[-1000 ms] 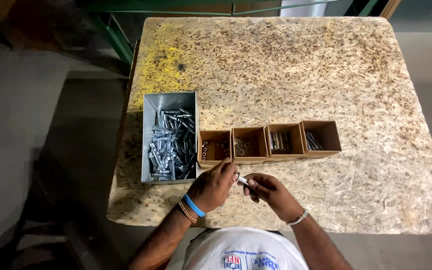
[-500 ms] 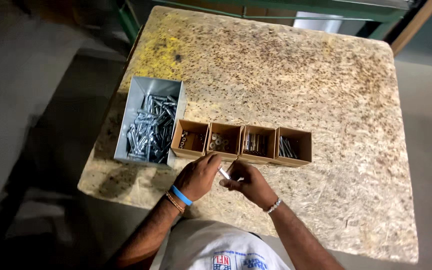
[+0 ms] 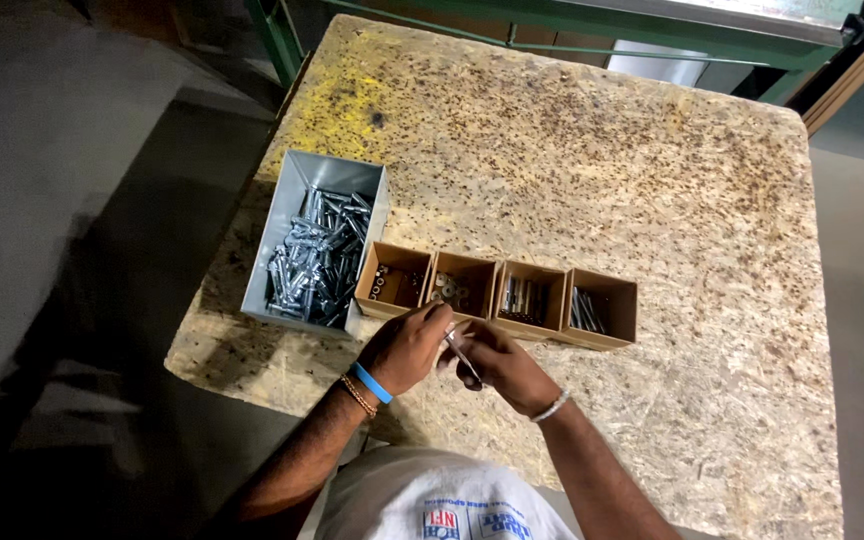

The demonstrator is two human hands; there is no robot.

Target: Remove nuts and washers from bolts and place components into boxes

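both hands, the left hand [image 3: 407,347] and right hand [image 3: 500,365], pinch a slim silver metal bolt [image 3: 462,357] together over the chipboard table [image 3: 652,200] edge, seemingly unthreading it, so a slipped piece could drop past the small brown cardboard boxes [image 3: 497,293] to the floor.

A chipboard table [image 3: 592,150] carries a grey metal bin [image 3: 297,190] of bolts — beside it, four small cardboard boxes [image 3: 497,290].
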